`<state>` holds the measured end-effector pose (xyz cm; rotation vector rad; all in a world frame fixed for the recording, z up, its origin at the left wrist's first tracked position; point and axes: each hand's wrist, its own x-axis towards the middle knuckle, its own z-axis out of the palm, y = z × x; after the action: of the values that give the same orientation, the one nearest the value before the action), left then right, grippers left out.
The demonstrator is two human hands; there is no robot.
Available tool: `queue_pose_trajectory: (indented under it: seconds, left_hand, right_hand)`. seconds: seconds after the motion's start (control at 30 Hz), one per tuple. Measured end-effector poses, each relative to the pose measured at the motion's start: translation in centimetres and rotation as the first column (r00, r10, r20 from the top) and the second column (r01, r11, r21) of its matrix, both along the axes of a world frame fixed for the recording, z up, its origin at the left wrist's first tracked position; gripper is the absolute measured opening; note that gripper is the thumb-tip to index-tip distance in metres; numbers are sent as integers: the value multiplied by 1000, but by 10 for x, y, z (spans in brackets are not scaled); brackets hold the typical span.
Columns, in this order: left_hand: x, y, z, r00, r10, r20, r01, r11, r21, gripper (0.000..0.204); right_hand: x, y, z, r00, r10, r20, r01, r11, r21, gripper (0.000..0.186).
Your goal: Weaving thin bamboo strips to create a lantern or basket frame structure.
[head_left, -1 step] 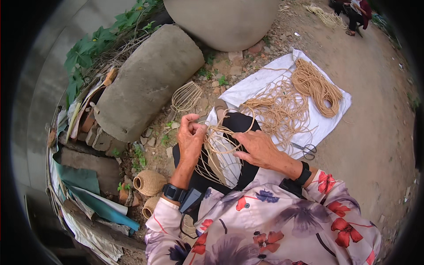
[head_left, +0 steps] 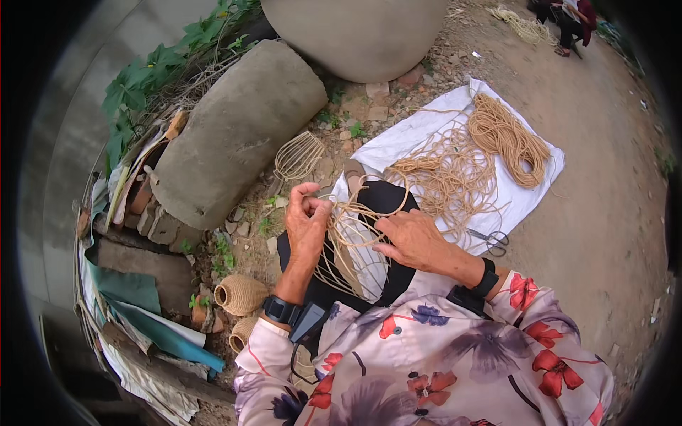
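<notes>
On my lap, over dark trousers, rests a basket frame (head_left: pixel 328 268) of thin pale ribs with tan cord looped about its upper end. My left hand (head_left: pixel 307 221) pinches the frame's upper end from the left, fingers curled. From the right, my right hand (head_left: pixel 415 243) has thumb and forefinger closed on a strand of tan cord (head_left: pixel 387 213); the exact grip point is partly hidden. Beyond my knees, loose tan cord (head_left: pixel 455 177) lies tangled on a white sheet (head_left: pixel 526 206), beside a bundled coil of cord (head_left: pixel 508 138).
Dark-handled scissors (head_left: pixel 497 243) lie at the sheet's near edge. Another bare frame (head_left: pixel 299 156) sits by a concrete cylinder (head_left: pixel 238 131). Two woven baskets (head_left: pixel 241 294) stand at my left, near rubble and planks. Far right, a person (head_left: pixel 572 21) sits by pale cord.
My right hand has shifted very slightly to the right. My left hand and the basket frame look unmoved.
</notes>
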<state>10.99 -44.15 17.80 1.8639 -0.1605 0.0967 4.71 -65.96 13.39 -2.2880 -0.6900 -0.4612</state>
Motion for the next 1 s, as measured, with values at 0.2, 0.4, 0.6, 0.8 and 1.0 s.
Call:
queue_pose_trajectory:
  seconds: [0.2, 0.4, 0.6, 0.8, 1.0]
  left_hand:
    - [4, 8, -4, 998, -34, -49, 19, 960, -279, 42]
    - [7, 20, -6, 995, -66, -70, 39, 944, -328, 45]
    - [17, 31, -19, 983, -163, -84, 109, 889, -444, 48]
    - [7, 33, -1, 972, -209, -108, 134, 869, -476, 49]
    - [8, 27, 0, 937, -333, -103, 233, 820, -523, 48]
  right_hand:
    - [5, -57, 4, 900, 267, -346, -208, 958, 200, 27]
    - [-31, -402, -96, 394, -775, -493, 917, 294, 271, 36]
    - [-59, -447, -160, 275, -958, -76, 860, 281, -425, 47]
    - [39, -95, -10, 961, -87, -264, 172, 932, 320, 16]
    - [88, 51, 20, 979, 197, -47, -177, 943, 281, 17]
